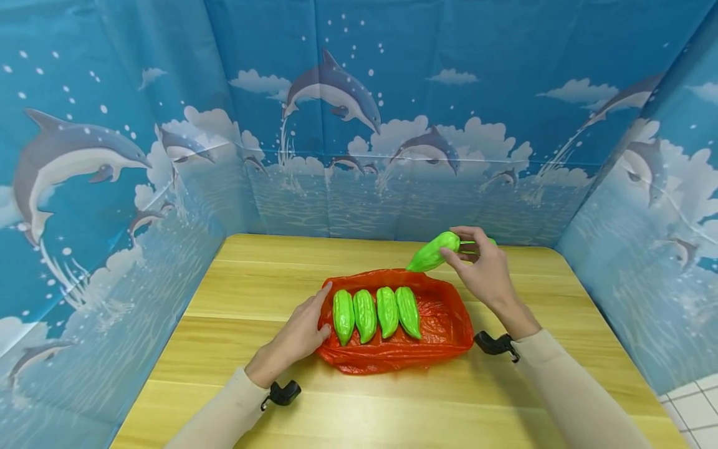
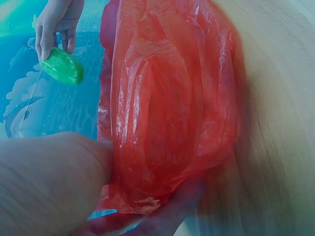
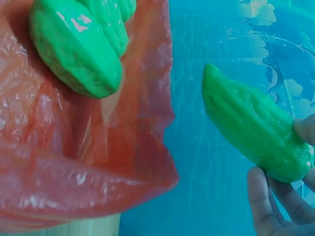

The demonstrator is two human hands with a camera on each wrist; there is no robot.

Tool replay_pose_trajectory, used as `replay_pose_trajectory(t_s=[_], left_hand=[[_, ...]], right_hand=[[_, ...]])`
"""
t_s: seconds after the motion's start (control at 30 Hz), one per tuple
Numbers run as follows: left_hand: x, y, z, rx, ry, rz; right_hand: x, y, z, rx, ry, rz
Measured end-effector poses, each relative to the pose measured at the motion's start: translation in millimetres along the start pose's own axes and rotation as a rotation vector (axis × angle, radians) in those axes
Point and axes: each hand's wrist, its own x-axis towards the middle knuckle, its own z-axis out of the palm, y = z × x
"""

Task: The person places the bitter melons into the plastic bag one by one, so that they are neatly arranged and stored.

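In the head view, a red plastic bag (image 1: 443,312) with an open top forms an oblong holder on the table. Several green bitter melons (image 1: 365,316) lie side by side in its left and middle part. My left hand (image 1: 297,330) grips the bag's left end, thumb and fingers spread around it. Above the bag's back right corner, my right hand (image 1: 485,268) holds another green bitter melon (image 1: 433,251) by one end, its tip pointing left and down. A bit of green also shows behind the right fingers; what it belongs to is hidden. The held melon (image 3: 256,123) hangs clear of the bag in the right wrist view.
The wooden table (image 1: 252,274) has rounded back corners. A blue curtain (image 1: 426,199) printed with dolphins surrounds it on the left, back and right. Black wrist mounts (image 1: 285,393) sit by both cuffs. White floor tiles (image 1: 695,411) show at the lower right.
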Motion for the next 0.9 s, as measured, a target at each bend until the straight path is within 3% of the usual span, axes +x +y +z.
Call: replay_pose_trajectory(t_s=[0.9], left_hand=[[2.7, 3.3, 2.3, 0.005, 0.022, -0.005]], right_hand=[[7.0, -23, 27, 0.028, -0.266, 0.115]])
